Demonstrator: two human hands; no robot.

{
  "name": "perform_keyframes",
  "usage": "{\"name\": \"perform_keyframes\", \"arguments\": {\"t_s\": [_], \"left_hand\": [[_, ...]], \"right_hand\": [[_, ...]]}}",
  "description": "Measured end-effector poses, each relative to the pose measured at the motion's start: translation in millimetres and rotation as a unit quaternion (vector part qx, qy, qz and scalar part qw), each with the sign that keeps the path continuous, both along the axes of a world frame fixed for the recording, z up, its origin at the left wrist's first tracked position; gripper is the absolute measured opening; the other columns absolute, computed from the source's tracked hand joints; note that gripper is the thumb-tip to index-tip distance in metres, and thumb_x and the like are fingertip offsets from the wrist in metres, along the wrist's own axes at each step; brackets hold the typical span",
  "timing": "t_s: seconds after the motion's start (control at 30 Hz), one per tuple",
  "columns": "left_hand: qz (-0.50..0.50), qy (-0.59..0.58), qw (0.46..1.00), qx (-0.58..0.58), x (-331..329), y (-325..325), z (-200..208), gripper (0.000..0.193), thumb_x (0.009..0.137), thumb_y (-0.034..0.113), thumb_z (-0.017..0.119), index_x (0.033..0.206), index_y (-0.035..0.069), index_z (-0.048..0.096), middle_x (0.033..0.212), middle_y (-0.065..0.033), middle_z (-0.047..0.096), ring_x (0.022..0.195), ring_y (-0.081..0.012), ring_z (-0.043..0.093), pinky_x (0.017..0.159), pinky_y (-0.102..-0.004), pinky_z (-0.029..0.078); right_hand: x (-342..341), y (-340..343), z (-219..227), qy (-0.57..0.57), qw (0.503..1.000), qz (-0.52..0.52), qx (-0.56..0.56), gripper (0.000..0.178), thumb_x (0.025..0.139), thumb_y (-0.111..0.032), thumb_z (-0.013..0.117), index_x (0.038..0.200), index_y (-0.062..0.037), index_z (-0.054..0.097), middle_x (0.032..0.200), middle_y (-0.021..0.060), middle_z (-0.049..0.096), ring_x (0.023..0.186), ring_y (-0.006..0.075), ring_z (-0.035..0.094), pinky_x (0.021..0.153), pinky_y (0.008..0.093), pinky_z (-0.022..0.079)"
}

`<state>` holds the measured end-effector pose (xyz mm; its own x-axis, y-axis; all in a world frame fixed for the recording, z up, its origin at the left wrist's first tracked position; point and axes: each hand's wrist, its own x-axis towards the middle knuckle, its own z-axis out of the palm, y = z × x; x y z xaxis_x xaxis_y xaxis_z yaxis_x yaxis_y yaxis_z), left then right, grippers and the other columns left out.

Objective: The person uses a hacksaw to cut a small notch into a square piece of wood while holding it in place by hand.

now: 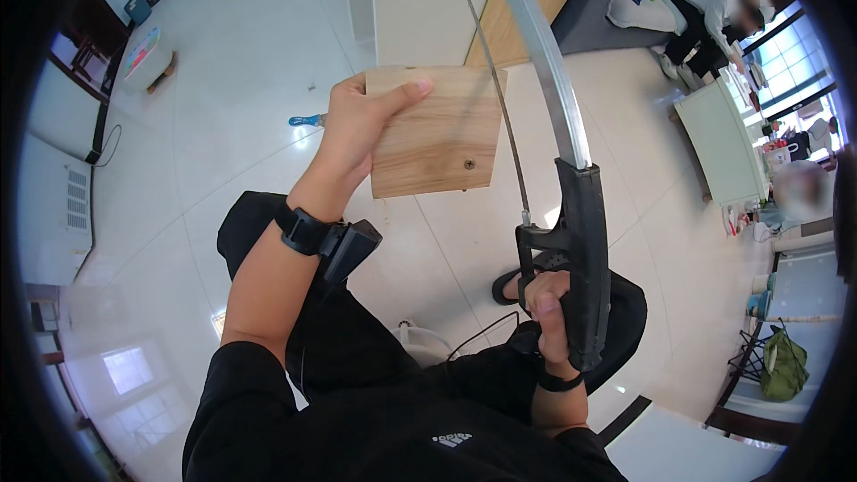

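Floor (241, 125) below board (424, 138); saw (582, 232) at edge.

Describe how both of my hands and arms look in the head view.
The left hand is bare, with a wide black strap and a boxy black device at the wrist. The right hand is bare too, with a black band at its wrist. Both arms have short black sleeves. No gloves.
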<state>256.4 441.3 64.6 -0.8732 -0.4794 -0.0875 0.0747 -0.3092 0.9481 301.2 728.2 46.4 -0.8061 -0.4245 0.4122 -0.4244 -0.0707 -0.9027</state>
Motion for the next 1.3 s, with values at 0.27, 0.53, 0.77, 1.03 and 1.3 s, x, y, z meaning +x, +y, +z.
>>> {"name": "perform_keyframes", "arguments": {"t_s": [0.27,0.53,0.77,1.03,1.3], "left_hand": [[-0.018,-0.008,1.000,0.020,-8,3,-1,0.039,0.076,0.014,0.077,0.103,-0.008,0.060,0.096,-0.0147,0.066,0.081,-0.0181,0.066,0.073,-0.0287,0.053],[0.015,0.008,0.996,0.087,-22,-1,-18,0.039,0.076,0.012,0.076,0.105,-0.008,0.059,0.098,-0.0151,0.065,0.086,-0.0210,0.065,0.075,-0.0311,0.054],[0.118,0.020,0.987,0.111,-33,-16,-15,0.037,0.078,0.012,0.075,0.105,-0.008,0.059,0.099,-0.0147,0.065,0.083,-0.0203,0.065,0.073,-0.0301,0.052],[0.009,-0.054,0.985,-0.165,-14,18,-12,0.037,0.074,0.018,0.078,0.094,-0.009,0.064,0.085,-0.0132,0.068,0.075,-0.0157,0.064,0.067,-0.0280,0.052],[-0.137,0.025,0.937,-0.319,7,37,-16,0.028,0.075,0.014,0.076,0.098,0.000,0.070,0.083,-0.0083,0.071,0.074,-0.0112,0.064,0.068,-0.0238,0.051]], "right_hand": [[-1,-1,-3,0.007,1.000,-0.018,0.011,0.012,0.079,-0.002,0.059,0.070,-0.0031,0.052,0.057,0.0063,0.053,0.049,0.0146,0.053,0.050,0.0240,0.042],[2,-8,3,0.022,0.997,-0.049,0.057,0.013,0.078,-0.003,0.061,0.069,-0.0024,0.052,0.058,0.0066,0.054,0.049,0.0148,0.053,0.050,0.0238,0.041],[5,-8,1,0.043,0.995,-0.036,0.088,0.013,0.075,-0.010,0.063,0.067,-0.0047,0.054,0.057,0.0066,0.054,0.048,0.0182,0.054,0.050,0.0268,0.042],[-2,6,-8,-0.098,0.991,-0.087,0.024,0.012,0.080,-0.009,0.062,0.071,-0.0027,0.056,0.056,0.0051,0.053,0.049,0.0137,0.052,0.048,0.0263,0.039],[-10,3,-4,-0.223,0.965,-0.041,-0.135,0.015,0.089,-0.011,0.055,0.078,-0.0047,0.048,0.058,0.0011,0.045,0.049,0.0097,0.044,0.050,0.0240,0.037]]}}
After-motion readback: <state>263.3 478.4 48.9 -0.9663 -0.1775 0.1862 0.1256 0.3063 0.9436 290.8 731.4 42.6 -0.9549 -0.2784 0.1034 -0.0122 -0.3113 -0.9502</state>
